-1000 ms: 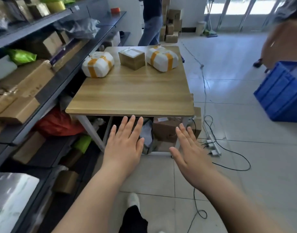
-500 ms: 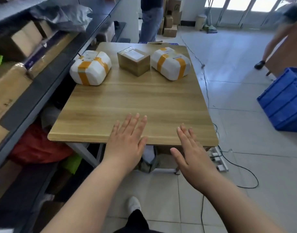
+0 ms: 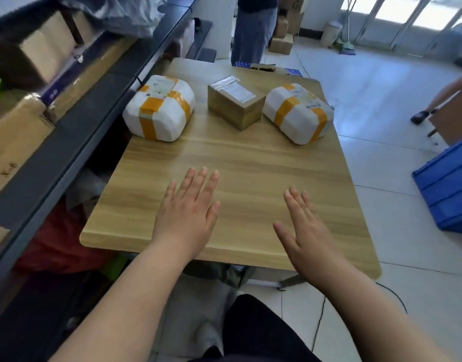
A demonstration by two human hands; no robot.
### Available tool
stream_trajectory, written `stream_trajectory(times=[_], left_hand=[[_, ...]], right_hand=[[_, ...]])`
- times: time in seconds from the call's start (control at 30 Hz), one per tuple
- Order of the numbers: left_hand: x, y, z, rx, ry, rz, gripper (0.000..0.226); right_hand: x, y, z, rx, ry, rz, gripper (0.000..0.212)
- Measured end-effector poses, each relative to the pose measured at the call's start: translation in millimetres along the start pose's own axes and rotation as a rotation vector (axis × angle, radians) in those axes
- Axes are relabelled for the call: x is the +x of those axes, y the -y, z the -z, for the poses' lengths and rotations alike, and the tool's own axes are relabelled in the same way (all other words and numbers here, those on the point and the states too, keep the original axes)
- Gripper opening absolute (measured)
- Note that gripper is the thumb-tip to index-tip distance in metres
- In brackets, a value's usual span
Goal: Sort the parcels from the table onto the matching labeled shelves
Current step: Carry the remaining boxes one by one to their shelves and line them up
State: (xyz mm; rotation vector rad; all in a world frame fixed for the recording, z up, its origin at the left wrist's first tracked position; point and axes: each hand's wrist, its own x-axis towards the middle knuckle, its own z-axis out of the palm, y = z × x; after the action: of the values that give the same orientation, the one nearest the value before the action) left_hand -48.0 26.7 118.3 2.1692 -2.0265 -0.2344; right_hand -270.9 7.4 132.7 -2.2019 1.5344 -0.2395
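Your left hand (image 3: 188, 215) and right hand (image 3: 307, 231) are spread flat over the near half of the surface (image 3: 250, 163), fingers straight, holding nothing. The parcels sit in a row at the far end, well apart from both hands. The left white parcel (image 3: 159, 108) is ahead of your left hand, beside the shelves (image 3: 76, 131). The brown box (image 3: 235, 105) sits between, corner toward you. The right white parcel (image 3: 297, 113) lies diagonally ahead of your right hand. Their top labels are too blurred to read.

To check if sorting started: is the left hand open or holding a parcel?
Open. The left hand has straight fingers over the table, holding nothing.
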Motion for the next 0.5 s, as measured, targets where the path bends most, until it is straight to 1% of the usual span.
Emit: stream_trajectory(times=[0.17,0.33,0.4,0.5], left_hand=[[19,21,7,-0.023,-0.059,0.039,0.057],[57,38,9,-0.004,-0.059,0.078,0.056],[77,45,10,0.01,-0.041,0.104,0.056],[112,50,4,0.004,-0.005,0.131,0.055]], right_hand=[[52,18,4,-0.011,0.001,0.081,0.064],[124,26,7,-0.027,0.025,0.16,0.065],[163,24,7,-0.036,0.031,0.161,0.064],[228,9,4,-0.044,0.051,0.103,0.064]])
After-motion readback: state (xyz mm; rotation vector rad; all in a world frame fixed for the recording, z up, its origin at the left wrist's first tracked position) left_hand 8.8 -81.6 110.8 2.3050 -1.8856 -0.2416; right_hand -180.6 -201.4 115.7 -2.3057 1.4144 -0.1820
